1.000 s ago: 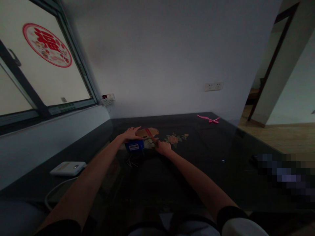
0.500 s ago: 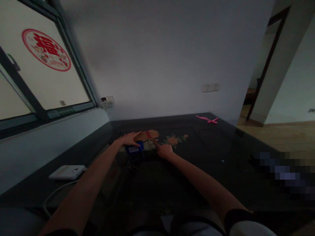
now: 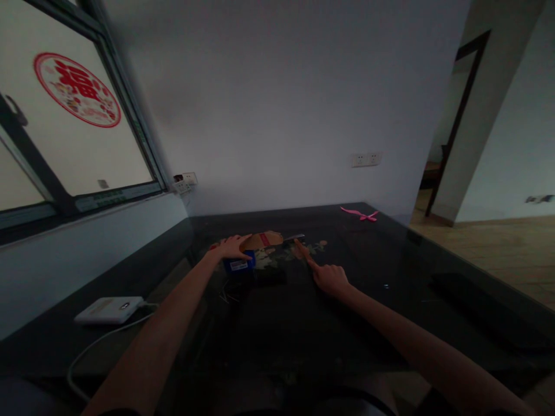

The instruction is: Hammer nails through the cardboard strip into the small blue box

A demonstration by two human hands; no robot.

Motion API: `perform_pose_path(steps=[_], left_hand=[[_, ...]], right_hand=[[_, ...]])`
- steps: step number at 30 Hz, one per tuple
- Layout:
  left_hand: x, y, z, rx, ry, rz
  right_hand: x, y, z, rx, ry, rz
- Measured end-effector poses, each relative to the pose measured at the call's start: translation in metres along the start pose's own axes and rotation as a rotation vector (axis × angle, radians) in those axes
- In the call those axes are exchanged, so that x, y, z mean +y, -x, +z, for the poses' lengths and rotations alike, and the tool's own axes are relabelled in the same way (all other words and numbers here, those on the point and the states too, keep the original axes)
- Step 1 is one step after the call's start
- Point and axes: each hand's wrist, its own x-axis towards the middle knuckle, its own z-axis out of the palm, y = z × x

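Note:
My left hand (image 3: pixel 232 247) lies flat, fingers stretched, on top of a small blue box (image 3: pixel 239 264) and touches the near end of a brown paper piece with a red band (image 3: pixel 262 239). My right hand (image 3: pixel 327 274) is off to the right of them on the dark glass table (image 3: pixel 368 289), forefinger stretched out and pointing toward a thin dark item (image 3: pixel 293 237) by the paper's far end; the other fingers are curled, and nothing shows in them. A flower pattern shows under the glass between the hands.
A white device (image 3: pixel 108 309) with a cable (image 3: pixel 93 346) lies at the left, below the window. A pink ribbon (image 3: pixel 359 214) rests at the table's far right corner. Some thin light bits (image 3: pixel 225 296) lie near the blue box. A doorway opens at the right.
My right hand has pulled away from the paper piece, to the right and toward me, with the forefinger now pointing. The left hand has stayed on the blue box. The view turned slightly.

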Motion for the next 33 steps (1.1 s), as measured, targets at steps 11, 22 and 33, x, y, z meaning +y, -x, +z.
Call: perform_pose_path(steps=[11,22,33], left_hand=[[0.122,-0.01,-0.007,-0.017,0.051,0.148],[0.185,0.027,-0.006,0.001,0.061,0.235],[0.179,0.058,-0.016,0.287,0.272,0.215]], right_hand=[[0.065,0.071,0.0,-0.042,0.044,0.206],[0.061,0.114,0.007,-0.03,-0.011,0.296],[0.059,0.116,0.003,-0.028,-0.057,0.325]])
